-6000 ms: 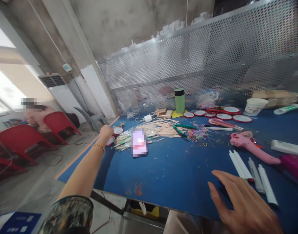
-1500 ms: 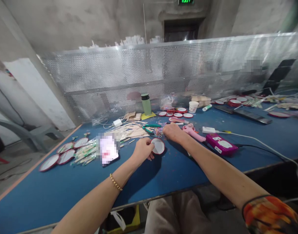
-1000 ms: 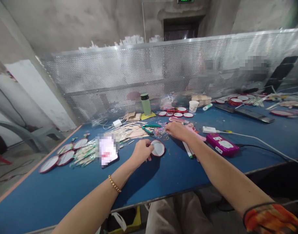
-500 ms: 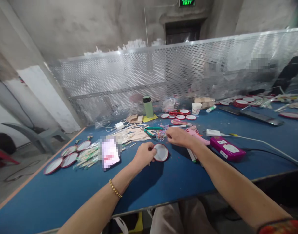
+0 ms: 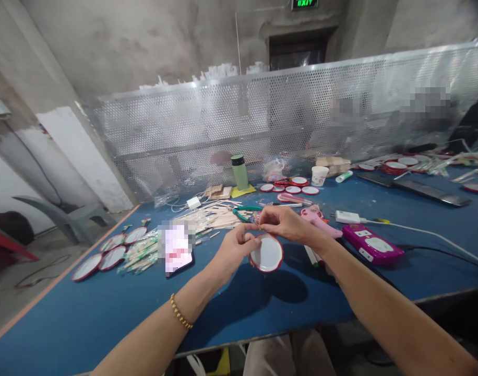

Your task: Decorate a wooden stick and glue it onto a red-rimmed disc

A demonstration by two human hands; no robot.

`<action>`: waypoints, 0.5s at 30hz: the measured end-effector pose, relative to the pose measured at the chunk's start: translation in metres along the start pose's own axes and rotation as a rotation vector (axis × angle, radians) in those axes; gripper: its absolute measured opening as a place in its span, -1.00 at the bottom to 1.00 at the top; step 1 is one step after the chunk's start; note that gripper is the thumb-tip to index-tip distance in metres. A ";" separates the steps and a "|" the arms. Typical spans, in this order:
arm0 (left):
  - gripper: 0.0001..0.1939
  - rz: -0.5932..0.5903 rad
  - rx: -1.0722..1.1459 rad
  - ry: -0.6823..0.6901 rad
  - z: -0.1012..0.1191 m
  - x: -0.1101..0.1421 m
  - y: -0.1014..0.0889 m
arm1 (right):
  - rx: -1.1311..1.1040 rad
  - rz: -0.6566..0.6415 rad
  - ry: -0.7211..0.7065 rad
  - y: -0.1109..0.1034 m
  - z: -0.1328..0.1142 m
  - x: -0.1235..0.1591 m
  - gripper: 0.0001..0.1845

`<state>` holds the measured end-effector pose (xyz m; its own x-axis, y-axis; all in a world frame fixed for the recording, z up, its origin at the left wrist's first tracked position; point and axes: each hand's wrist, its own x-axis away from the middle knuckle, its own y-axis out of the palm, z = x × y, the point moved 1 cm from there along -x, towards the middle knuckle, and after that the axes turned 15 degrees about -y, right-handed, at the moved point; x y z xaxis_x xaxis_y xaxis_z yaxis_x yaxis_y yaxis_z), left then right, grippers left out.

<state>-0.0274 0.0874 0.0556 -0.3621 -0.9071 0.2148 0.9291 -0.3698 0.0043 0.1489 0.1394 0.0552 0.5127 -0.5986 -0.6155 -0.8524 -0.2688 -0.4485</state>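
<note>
Backed by a concrete wall [image 5: 164, 42] with a dark doorway [image 5: 297, 52] below a green exit sign [image 5: 305, 4] (lit). Fenced behind the blue worktop [image 5: 86, 313] by a perforated metal screen [image 5: 176, 122]. Flanked at left by a grey chair [image 5: 62, 215] and a red chair [image 5: 8, 243].

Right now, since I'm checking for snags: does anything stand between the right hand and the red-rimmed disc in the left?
No loose object visibly does. The right hand is beside the red-rimmed disc, its fingertips at the index finger of the left hand.
</note>
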 end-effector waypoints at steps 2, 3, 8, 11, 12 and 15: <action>-0.57 0.049 0.009 -0.009 -0.001 -0.002 -0.002 | 0.025 -0.016 -0.041 0.002 -0.004 0.001 -0.90; -0.58 0.075 0.009 -0.015 -0.002 -0.003 -0.003 | 0.049 -0.019 -0.061 0.003 -0.006 0.001 -0.90; -0.66 0.134 0.001 -0.057 -0.004 -0.006 -0.006 | 0.205 -0.096 -0.202 0.007 -0.017 0.001 -0.90; -0.74 0.166 -0.061 -0.035 -0.006 -0.007 -0.008 | 0.283 -0.146 -0.292 0.007 -0.020 0.002 -0.89; -0.76 0.174 -0.088 -0.017 -0.007 -0.008 -0.008 | 0.294 -0.155 -0.302 0.007 -0.021 0.002 -0.88; -0.79 0.187 -0.152 0.040 -0.007 -0.010 -0.011 | 0.273 -0.178 -0.281 0.007 -0.022 0.003 -0.87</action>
<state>-0.0346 0.0995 0.0465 -0.1902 -0.9688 0.1591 0.9594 -0.2178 -0.1794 0.1425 0.1188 0.0645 0.6896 -0.3222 -0.6486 -0.7090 -0.1176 -0.6954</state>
